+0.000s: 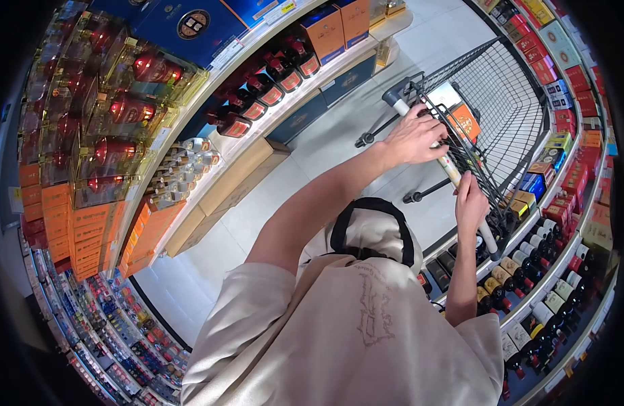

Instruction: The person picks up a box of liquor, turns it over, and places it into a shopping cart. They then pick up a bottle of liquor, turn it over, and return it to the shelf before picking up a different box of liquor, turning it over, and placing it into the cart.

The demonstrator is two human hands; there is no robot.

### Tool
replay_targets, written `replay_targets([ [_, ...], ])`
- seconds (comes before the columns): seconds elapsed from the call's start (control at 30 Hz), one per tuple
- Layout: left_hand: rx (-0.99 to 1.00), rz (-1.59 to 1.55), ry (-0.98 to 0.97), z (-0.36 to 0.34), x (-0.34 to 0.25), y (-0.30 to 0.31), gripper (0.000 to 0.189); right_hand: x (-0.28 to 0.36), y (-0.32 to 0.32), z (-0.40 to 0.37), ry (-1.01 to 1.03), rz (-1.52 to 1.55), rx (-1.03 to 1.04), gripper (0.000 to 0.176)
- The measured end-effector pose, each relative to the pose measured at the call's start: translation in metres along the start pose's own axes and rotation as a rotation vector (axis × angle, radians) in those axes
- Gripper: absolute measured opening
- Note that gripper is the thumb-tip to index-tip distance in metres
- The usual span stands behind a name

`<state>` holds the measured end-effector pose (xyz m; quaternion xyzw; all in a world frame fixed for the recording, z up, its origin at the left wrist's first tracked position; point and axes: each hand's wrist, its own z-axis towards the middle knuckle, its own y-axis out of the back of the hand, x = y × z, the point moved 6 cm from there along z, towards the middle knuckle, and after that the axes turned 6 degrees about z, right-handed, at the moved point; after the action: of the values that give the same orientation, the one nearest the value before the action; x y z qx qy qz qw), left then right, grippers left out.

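Observation:
A shopping cart with a dark wire basket [518, 95] stands ahead of me, tilted in the fisheye view. Its pale push handle [488, 235] runs slantwise below the basket. Toward the handle's upper end is my left hand [417, 137], fingers curled over the bar. My right hand [471, 203] grips the same bar lower down, thumb laid along the top. Inside the basket, behind the wires, sit an orange box [466, 123] with a pale label and a white box [447, 95]. Part of the handle is hidden under my hands.
On the left, a shelf holds dark bottles with red labels [285, 73], glass-cased red bottles [130, 108] and orange boxes [92, 230]. Wine bottles [545, 314] line a curved shelf on the right. Grey floor tiles [312, 169] lie between. A cream bag-like item with black trim [376, 233] sits at my front.

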<state>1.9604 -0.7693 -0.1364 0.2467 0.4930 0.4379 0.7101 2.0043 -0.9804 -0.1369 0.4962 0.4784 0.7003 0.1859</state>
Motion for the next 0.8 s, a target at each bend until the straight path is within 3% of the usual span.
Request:
replay_targets([
  [0.07,-0.018,-0.098,-0.056,-0.006,-0.007,0.006,0.045,-0.001,0.001,0.0,-0.009,-0.026,-0.045,0.045],
  [0.1,-0.098,-0.125,-0.065,-0.009,-0.019,0.023,0.042,-0.004,0.0,0.002,-0.043,-0.049,-0.019,0.042],
  [0.2,-0.211,-0.189,-0.057,-0.035,-0.039,0.064,0.037,-0.016,0.0,0.002,-0.062,0.436,-0.159,0.027],
  [0.27,-0.205,-0.365,0.086,-0.065,-0.031,0.084,0.029,-0.022,0.006,0.002,-0.041,0.597,-0.269,0.027],
  [0.37,-0.206,-0.334,0.247,-0.134,0.003,0.102,0.02,-0.015,0.01,0.002,0.019,0.706,-0.376,0.025],
  [0.53,-0.176,-0.314,0.639,-0.267,0.083,0.131,0.02,0.068,-0.034,-0.006,0.106,0.951,-0.075,0.019],
  [0.63,-0.164,-0.233,0.768,-0.339,0.129,0.15,0.022,0.135,-0.079,-0.028,0.112,0.975,0.108,0.018],
  [0.8,-0.248,-0.136,0.886,-0.435,0.214,0.184,0.026,0.262,-0.153,-0.074,0.173,0.98,0.201,0.021],
])
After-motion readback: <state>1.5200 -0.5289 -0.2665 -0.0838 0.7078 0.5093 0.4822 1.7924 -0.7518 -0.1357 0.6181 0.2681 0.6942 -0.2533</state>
